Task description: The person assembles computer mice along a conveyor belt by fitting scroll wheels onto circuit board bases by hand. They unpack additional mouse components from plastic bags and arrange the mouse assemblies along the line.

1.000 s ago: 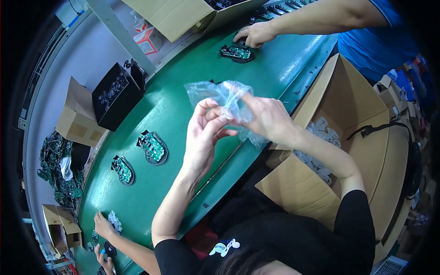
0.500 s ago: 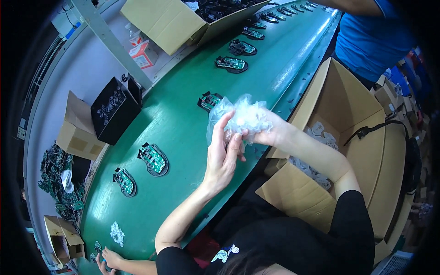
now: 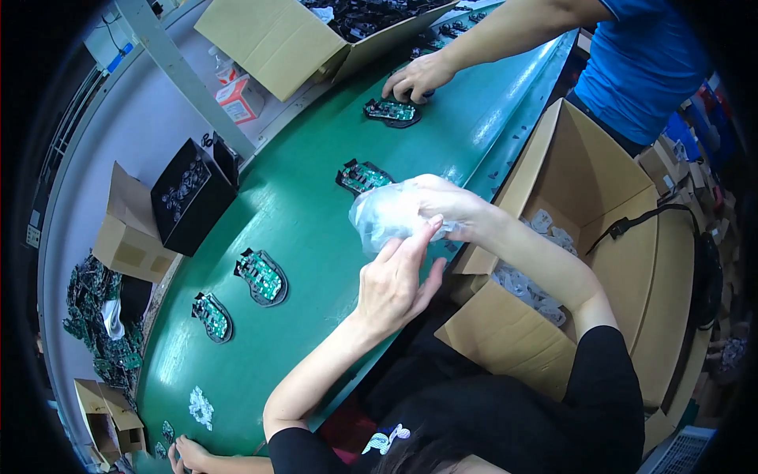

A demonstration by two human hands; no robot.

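Note:
Both my hands work on a crumpled, translucent plastic bag (image 3: 385, 217) above the green belt. My right hand (image 3: 452, 204) is closed on the bag, and the plastic covers its fingers. From below, my left hand (image 3: 388, 291) holds the bag's lower edge. Its forefinger reaches across the plastic toward my right wrist, while the thumb stands apart. Just behind the bag lies a green circuit board in a black shell (image 3: 363, 175). Two similar shells, one larger (image 3: 262, 276) and one smaller (image 3: 213, 317), lie to the left.
A co-worker's hand (image 3: 418, 77) touches a board farther up the belt (image 3: 474, 118). To my right stands a large cardboard box (image 3: 616, 170) with clear plastic pieces. Boxes and a heap of boards (image 3: 99, 304) line the left. Another person's hand (image 3: 189, 454) is at lower left.
The bag has become rounder and smoother, and my left hand has moved slightly down and right, its thumb spreading. A co-worker's arm has reached in over the far belt.

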